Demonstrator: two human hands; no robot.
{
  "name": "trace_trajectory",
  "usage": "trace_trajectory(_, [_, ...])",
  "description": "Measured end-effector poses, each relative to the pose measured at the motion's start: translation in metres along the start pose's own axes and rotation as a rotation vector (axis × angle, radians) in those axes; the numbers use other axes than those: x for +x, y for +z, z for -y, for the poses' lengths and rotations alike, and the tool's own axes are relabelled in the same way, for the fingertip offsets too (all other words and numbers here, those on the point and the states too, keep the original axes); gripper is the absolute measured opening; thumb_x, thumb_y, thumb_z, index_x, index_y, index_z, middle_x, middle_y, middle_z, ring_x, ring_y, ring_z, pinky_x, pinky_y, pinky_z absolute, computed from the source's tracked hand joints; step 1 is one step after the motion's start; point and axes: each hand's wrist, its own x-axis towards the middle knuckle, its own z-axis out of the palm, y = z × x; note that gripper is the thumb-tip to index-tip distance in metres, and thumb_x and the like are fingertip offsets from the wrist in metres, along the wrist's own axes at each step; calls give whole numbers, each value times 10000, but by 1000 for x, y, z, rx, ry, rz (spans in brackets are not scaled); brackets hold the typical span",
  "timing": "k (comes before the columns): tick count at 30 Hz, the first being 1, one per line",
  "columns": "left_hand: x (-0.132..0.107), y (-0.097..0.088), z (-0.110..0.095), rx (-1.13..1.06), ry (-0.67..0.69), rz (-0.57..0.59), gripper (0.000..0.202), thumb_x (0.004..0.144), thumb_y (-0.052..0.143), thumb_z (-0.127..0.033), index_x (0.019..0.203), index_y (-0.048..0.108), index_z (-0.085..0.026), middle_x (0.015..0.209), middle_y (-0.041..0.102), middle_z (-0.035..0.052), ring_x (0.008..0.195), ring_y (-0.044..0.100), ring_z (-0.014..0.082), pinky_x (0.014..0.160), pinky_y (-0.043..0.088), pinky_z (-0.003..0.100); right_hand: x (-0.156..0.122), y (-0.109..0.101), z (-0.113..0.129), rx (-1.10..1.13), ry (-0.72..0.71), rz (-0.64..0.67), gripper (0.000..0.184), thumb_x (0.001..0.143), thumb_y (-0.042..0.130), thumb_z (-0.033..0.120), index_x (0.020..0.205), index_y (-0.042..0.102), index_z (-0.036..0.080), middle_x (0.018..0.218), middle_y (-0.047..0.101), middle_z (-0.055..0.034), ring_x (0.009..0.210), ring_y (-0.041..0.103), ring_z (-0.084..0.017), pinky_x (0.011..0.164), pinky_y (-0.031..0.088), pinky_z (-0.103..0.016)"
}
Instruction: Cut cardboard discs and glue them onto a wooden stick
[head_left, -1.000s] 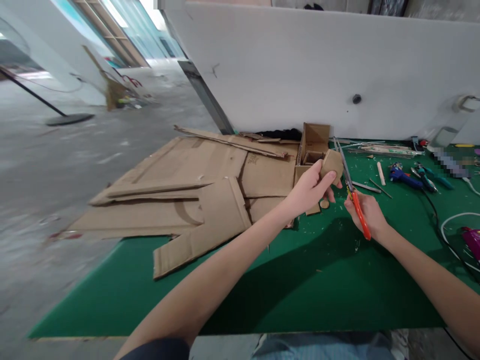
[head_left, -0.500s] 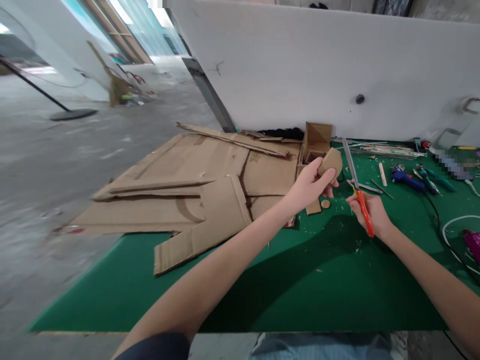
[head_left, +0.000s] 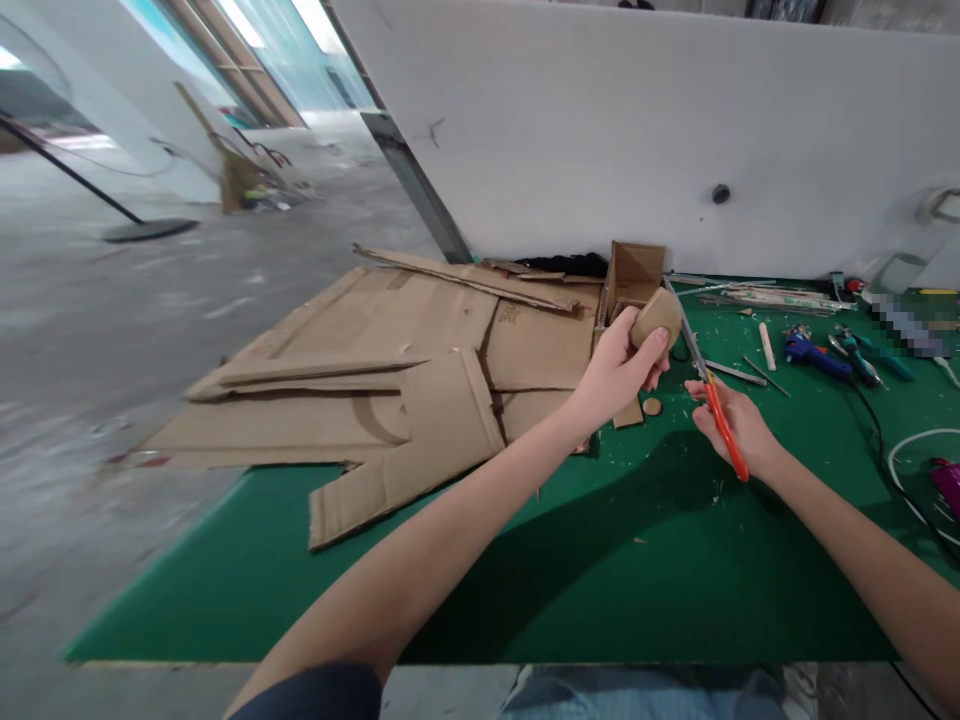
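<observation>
Pinched between thumb and fingers of my left hand [head_left: 628, 362] is a small piece of cardboard [head_left: 658, 318] with a rounded outline. My right hand [head_left: 736, 428] is closed on the red handles of a pair of scissors [head_left: 718, 415]. Their blades point up and to the left, beside the right edge of the cardboard piece; whether they touch it I cannot tell. Beneath my left hand, a small round cardboard disc [head_left: 652, 407] lies on the green table [head_left: 600, 580]. Behind that hand stands an open cardboard box [head_left: 637, 265].
Large flattened cardboard sheets [head_left: 360, 420] cover the table's left part. To the right lie a blue glue gun [head_left: 817, 355] with a black cord, pliers [head_left: 855, 357], a wooden stick [head_left: 767, 346] and a white cable [head_left: 900, 460]. A white panel [head_left: 600, 130] rises behind the table.
The cardboard piece has turned slightly in my left hand. The scissors have shifted a little left, their blades now nearer the piece, and my right hand's fingers have moved on the handles.
</observation>
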Motion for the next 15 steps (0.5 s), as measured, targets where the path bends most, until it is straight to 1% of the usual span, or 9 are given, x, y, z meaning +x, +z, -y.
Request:
trace_trajectory(3, [0,0,-1,8,5,5,235,934,531,-364,841,388,-201,652,555,-51,462,481,27,450,396,165,0,0,1,39,10,5,524,915,411,629,1164,590,205,965,692,-118,905,669,-281,730,508,-370])
trace_trajectory(7, [0,0,-1,14,1,6,238,938,522,-373,843,391,-199,662,558,-45,459,476,28,446,400,169,0,-3,4,30,16,5,487,913,418,614,1116,598,210,941,689,-108,871,664,-270,697,495,-354])
trace_trajectory(10, [-1,1,-1,24,3,11,227,946,513,-362,845,398,-194,659,552,-41,461,474,27,445,395,167,1,-7,8,7,47,6,435,912,418,593,998,604,209,857,679,-86,768,651,-243,663,473,-334])
trace_trajectory(13, [-2,3,0,24,-1,31,216,953,501,-352,845,403,-194,671,557,-35,464,473,28,442,395,170,2,-9,11,-6,81,3,408,900,425,584,842,572,208,749,649,-61,655,614,-207,633,444,-310])
trace_trajectory(15, [-3,5,0,13,-18,36,210,957,494,-354,852,404,-196,680,562,-32,461,474,31,439,397,175,2,-10,11,-27,87,-8,404,898,427,577,791,555,208,715,642,-58,634,607,-202,619,428,-300])
